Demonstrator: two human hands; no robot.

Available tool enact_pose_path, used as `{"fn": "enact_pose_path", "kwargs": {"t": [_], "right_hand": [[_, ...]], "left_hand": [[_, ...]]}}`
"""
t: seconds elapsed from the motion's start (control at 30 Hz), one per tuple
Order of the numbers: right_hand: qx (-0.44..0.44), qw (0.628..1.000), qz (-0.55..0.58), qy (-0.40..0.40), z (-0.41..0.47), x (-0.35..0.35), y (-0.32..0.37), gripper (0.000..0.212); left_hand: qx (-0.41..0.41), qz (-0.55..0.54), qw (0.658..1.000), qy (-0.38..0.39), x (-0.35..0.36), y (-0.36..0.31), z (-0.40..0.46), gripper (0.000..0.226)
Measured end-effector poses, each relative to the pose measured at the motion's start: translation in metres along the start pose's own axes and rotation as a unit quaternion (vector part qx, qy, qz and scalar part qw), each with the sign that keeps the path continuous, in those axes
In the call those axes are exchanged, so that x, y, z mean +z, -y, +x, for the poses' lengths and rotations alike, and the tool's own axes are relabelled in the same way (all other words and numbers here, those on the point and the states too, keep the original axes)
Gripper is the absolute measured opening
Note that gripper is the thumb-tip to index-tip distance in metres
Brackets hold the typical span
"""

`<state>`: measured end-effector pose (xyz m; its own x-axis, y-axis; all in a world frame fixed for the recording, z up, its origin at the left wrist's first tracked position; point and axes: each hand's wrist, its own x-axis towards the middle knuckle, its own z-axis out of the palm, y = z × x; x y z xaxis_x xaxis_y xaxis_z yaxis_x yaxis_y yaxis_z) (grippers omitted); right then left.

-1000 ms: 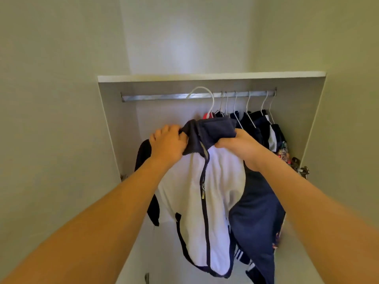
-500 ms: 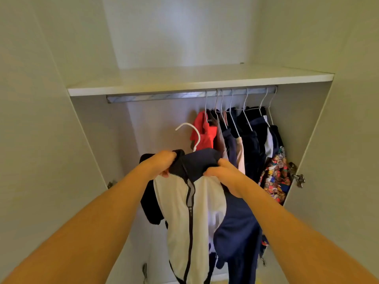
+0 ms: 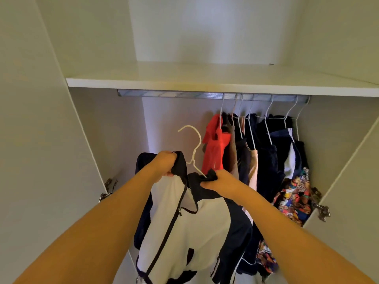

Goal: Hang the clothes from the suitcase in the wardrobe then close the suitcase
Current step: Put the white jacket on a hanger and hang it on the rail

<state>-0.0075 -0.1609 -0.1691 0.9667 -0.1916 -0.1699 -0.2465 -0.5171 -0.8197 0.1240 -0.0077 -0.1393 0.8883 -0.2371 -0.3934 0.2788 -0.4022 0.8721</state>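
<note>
A white and navy zip jacket [image 3: 194, 226] hangs on a white hanger [image 3: 193, 148] that I hold up inside the wardrobe, below the metal rail [image 3: 170, 94]. My left hand [image 3: 164, 166] grips the jacket's left collar. My right hand [image 3: 218, 180] pinches the right collar by the hanger's shoulder. The hanger's hook is free in the air, well under the rail and left of the hung clothes. The zip is partly undone at the top. The suitcase is out of view.
Several garments hang on white hangers at the rail's right half: a red top [image 3: 215, 146], dark pieces, a patterned cloth [image 3: 295, 199]. A white shelf [image 3: 205, 83] runs above the rail. Wardrobe side walls with hinges [image 3: 107, 189] stand left and right.
The jacket and hanger have dropped lower relative to the rail, the hook coming off it a second ago. The view has tilted up, showing the shelf's top. Both hands keep the collar.
</note>
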Motion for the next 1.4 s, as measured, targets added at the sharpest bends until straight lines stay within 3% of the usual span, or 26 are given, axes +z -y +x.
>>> {"fn": "enact_pose_path", "kwargs": {"t": [0.13, 0.23, 0.43, 0.67, 0.77, 0.87, 0.97, 1.1, 1.23, 1.4], "right_hand": [[-0.014, 0.995, 0.101, 0.011, 0.008, 0.005, 0.019, 0.005], [-0.020, 0.986, 0.165, 0.009, 0.019, 0.010, 0.033, 0.011], [-0.011, 0.962, 0.254, -0.097, 0.051, 0.015, 0.039, 0.012], [-0.029, 0.950, 0.281, -0.133, 0.101, 0.006, 0.032, 0.012], [-0.021, 0.950, 0.281, -0.137, 0.128, 0.005, 0.027, 0.013], [-0.018, 0.952, 0.271, -0.144, 0.152, 0.008, 0.023, 0.015], [-0.016, 0.946, 0.279, -0.163, 0.171, 0.007, 0.021, 0.016], [-0.012, 0.935, 0.301, -0.186, 0.189, 0.005, 0.020, 0.019], [-0.004, 0.928, 0.299, -0.223, 0.205, -0.005, 0.022, 0.022], [-0.010, 0.914, 0.314, -0.258, 0.222, -0.023, 0.026, 0.017]], "left_hand": [[0.005, 0.026, 1.000, 0.014, -0.016, -0.007, 0.005, 0.014], [0.028, 0.073, 0.996, 0.045, -0.029, -0.016, 0.012, 0.023], [0.114, 0.147, 0.979, 0.081, -0.029, -0.034, 0.030, 0.027], [0.126, 0.057, 0.987, 0.079, -0.022, -0.046, 0.061, 0.045], [0.129, 0.031, 0.988, 0.079, -0.024, -0.061, 0.071, 0.024], [0.183, 0.118, 0.976, 0.026, -0.019, -0.084, 0.081, 0.019], [0.235, 0.171, 0.957, 0.003, -0.012, -0.103, 0.093, 0.051], [0.278, 0.130, 0.951, 0.037, 0.007, -0.117, 0.099, 0.022], [0.294, 0.170, 0.940, 0.028, 0.027, -0.131, 0.108, 0.018], [0.249, 0.244, 0.937, -0.028, 0.028, -0.143, 0.136, 0.037]]}}
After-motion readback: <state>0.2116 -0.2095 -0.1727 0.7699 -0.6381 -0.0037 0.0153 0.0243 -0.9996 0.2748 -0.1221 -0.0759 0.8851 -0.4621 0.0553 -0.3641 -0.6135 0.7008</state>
